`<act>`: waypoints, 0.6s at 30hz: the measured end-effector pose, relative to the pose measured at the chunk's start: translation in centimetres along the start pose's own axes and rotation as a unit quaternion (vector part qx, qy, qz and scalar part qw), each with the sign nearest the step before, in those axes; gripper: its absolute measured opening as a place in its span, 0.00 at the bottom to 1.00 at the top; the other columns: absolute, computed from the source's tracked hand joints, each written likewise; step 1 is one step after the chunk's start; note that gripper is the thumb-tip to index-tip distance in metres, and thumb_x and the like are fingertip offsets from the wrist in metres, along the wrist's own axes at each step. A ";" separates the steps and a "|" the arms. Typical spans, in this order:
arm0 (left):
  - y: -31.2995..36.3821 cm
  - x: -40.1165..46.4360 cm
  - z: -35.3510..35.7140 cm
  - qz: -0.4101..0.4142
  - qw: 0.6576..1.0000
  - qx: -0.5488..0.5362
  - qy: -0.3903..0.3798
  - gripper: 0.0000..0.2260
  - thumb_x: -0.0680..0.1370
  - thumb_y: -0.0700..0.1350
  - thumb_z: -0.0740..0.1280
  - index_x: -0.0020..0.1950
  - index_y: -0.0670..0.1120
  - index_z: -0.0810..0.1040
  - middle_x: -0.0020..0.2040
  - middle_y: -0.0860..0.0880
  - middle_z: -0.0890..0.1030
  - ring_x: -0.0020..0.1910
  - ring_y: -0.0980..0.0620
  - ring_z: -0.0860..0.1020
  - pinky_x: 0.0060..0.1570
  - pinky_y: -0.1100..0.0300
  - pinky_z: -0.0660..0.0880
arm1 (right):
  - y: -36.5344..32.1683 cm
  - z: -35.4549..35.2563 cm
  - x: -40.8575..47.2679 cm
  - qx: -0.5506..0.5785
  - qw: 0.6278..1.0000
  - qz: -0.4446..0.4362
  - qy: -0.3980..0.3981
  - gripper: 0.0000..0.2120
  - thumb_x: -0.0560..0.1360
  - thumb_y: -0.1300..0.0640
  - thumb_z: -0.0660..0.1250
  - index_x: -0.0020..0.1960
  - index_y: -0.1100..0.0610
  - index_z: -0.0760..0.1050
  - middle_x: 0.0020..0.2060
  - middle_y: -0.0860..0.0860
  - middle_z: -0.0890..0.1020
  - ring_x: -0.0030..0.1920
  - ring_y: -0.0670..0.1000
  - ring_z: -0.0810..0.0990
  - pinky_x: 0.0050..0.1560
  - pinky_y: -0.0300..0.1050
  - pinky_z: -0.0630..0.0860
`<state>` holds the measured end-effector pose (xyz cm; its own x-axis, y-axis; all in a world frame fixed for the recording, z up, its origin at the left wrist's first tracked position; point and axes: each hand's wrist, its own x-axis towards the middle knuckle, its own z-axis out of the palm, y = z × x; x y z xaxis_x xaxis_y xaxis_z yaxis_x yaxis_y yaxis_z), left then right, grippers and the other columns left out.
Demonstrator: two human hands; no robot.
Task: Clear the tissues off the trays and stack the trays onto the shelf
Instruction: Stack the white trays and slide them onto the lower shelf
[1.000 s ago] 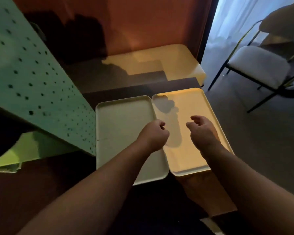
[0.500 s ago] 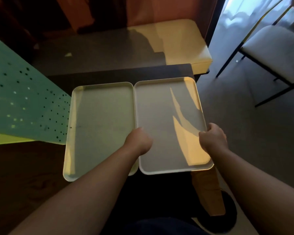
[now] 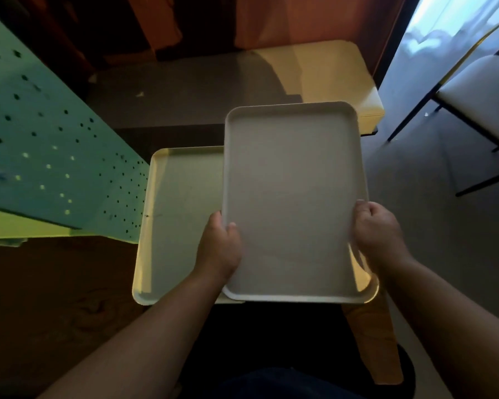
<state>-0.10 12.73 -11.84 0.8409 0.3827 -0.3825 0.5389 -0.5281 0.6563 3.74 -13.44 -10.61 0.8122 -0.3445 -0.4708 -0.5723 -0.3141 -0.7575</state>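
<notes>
Two pale rectangular trays are in view, both bare of tissues. The right tray (image 3: 291,180) is lifted off the table and held level; my left hand (image 3: 219,246) grips its left long edge and my right hand (image 3: 378,228) grips its right long edge. It overlaps the right side of the left tray (image 3: 179,214), which lies flat on the dark table. The green perforated shelf (image 3: 41,156) stands at the left, its panel reaching down beside the left tray.
A cushioned bench (image 3: 329,73) lit by sunlight sits beyond the table. A white chair with black legs (image 3: 481,82) stands at the right on grey floor. The table's wooden leg (image 3: 372,341) shows below the held tray.
Both hands closed on the right tray's long edges and lifted it off the table, toward me and slightly over the left tray. The left tray stayed put.
</notes>
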 end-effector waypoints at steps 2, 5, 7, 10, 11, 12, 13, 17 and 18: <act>-1.7 0.5 -2.1 -0.007 1.000 -0.008 0.027 0.11 0.84 0.43 0.59 0.61 0.39 0.75 0.57 0.38 0.81 0.56 0.39 0.79 0.54 0.52 0.74 | -0.2 3.0 -0.6 0.001 1.000 0.004 -0.017 0.20 0.84 0.45 0.58 0.49 0.59 0.80 0.46 0.56 0.85 0.48 0.58 0.84 0.52 0.59 0.82; -4.5 1.3 -5.3 -0.029 0.998 -0.008 0.063 0.13 0.85 0.43 0.56 0.62 0.41 0.77 0.53 0.43 0.80 0.51 0.44 0.78 0.49 0.56 0.71 | -0.7 7.5 -2.2 -0.010 0.998 0.023 -0.064 0.16 0.85 0.48 0.58 0.52 0.58 0.79 0.48 0.56 0.84 0.51 0.58 0.83 0.57 0.62 0.81; -7.0 2.2 -7.2 -0.047 0.996 -0.002 0.081 0.13 0.84 0.42 0.56 0.60 0.43 0.79 0.52 0.45 0.81 0.49 0.45 0.78 0.47 0.56 0.73 | -0.6 10.3 -3.1 -0.019 0.996 0.018 -0.091 0.12 0.85 0.51 0.58 0.53 0.55 0.79 0.49 0.55 0.83 0.50 0.56 0.82 0.53 0.58 0.81; -10.5 3.0 -9.2 -0.068 0.993 0.026 0.090 0.13 0.82 0.43 0.57 0.57 0.43 0.81 0.53 0.42 0.81 0.50 0.42 0.79 0.52 0.49 0.79 | -0.5 13.9 -4.4 -0.013 0.994 0.013 -0.105 0.11 0.86 0.53 0.58 0.52 0.52 0.78 0.48 0.53 0.83 0.48 0.53 0.82 0.45 0.49 0.80; -11.4 3.1 -9.6 -0.078 0.992 0.036 0.094 0.13 0.81 0.41 0.58 0.59 0.42 0.81 0.54 0.41 0.80 0.51 0.41 0.79 0.54 0.49 0.79 | -0.3 14.8 -4.7 -0.015 0.995 0.011 -0.102 0.11 0.85 0.53 0.59 0.52 0.52 0.79 0.49 0.52 0.83 0.48 0.52 0.82 0.45 0.48 0.80; -12.1 3.2 -9.9 -0.083 0.991 0.043 0.094 0.14 0.80 0.39 0.59 0.61 0.41 0.81 0.55 0.39 0.79 0.52 0.39 0.79 0.56 0.49 0.78 | -0.1 15.7 -5.0 -0.023 0.995 0.007 -0.100 0.11 0.85 0.53 0.59 0.53 0.52 0.80 0.50 0.52 0.83 0.48 0.51 0.82 0.45 0.47 0.79; -12.6 3.2 -10.2 -0.087 0.991 0.047 0.087 0.16 0.79 0.37 0.60 0.64 0.40 0.80 0.57 0.38 0.78 0.54 0.39 0.78 0.58 0.49 0.77 | 0.0 16.4 -5.2 -0.026 0.995 -0.003 -0.095 0.11 0.85 0.54 0.59 0.53 0.52 0.80 0.51 0.51 0.83 0.48 0.50 0.83 0.44 0.46 0.79; -13.6 2.7 -10.4 -0.091 0.994 0.043 0.043 0.26 0.77 0.35 0.61 0.76 0.40 0.70 0.68 0.38 0.73 0.66 0.39 0.75 0.69 0.47 0.72 | -0.1 18.3 -6.2 -0.031 0.997 -0.024 -0.063 0.13 0.85 0.58 0.59 0.49 0.49 0.81 0.44 0.50 0.86 0.44 0.51 0.85 0.39 0.46 0.82; -13.9 2.6 -10.3 -0.090 0.994 0.048 0.032 0.26 0.78 0.35 0.61 0.78 0.39 0.68 0.71 0.38 0.71 0.69 0.39 0.72 0.72 0.47 0.68 | -0.2 18.8 -6.3 -0.035 0.998 -0.019 -0.056 0.13 0.85 0.57 0.59 0.50 0.49 0.81 0.45 0.51 0.86 0.44 0.52 0.85 0.42 0.49 0.84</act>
<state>-5.88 28.84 -15.24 0.7270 0.5239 -0.4439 0.6855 -0.5152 0.5145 0.84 5.41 -16.01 0.8386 -0.2316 -0.4930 -0.5444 -0.3867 -0.7444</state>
